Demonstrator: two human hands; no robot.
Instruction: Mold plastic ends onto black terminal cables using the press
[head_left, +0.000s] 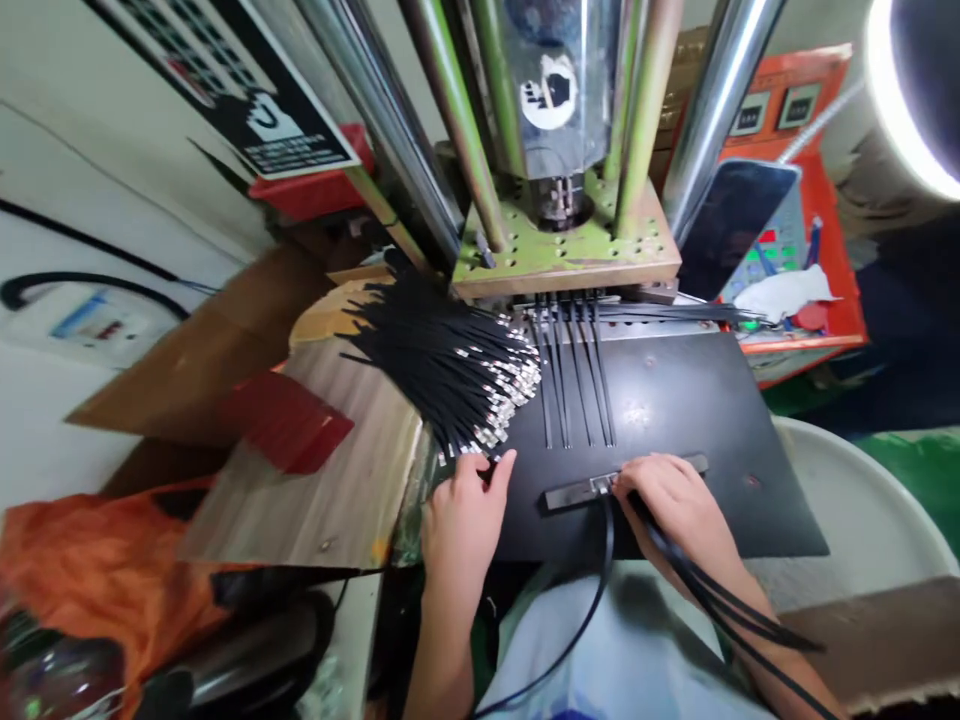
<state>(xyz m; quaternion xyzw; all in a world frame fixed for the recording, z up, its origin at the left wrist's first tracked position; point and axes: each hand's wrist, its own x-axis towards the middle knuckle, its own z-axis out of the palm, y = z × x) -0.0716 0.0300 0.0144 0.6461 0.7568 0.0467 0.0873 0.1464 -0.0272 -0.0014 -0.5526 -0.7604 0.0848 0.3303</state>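
My left hand [466, 505] is at the near edge of a large pile of black cables [427, 350] with silvery metal connectors. Its thumb and forefinger are apart, close to the lowest connector ends. My right hand [671, 500] is closed around several black cables [712, 600], which trail back over the forearm. Its fingertips rest on a narrow metal bar fixture [570, 495] lying on the black plate [682, 390]. One connector [602, 485] sits in the fixture beside those fingertips, its cable [600, 580] looping down toward my lap. The right fingertips are partly hidden.
Ahead stands a press with a green plate [570, 255] and metal columns. Several thin black strands [577, 380] lie beneath it. A wooden board [322, 470] with a red block [292, 420] is at left. An orange control box [817, 240] and a bright lamp [892, 110] are at right.
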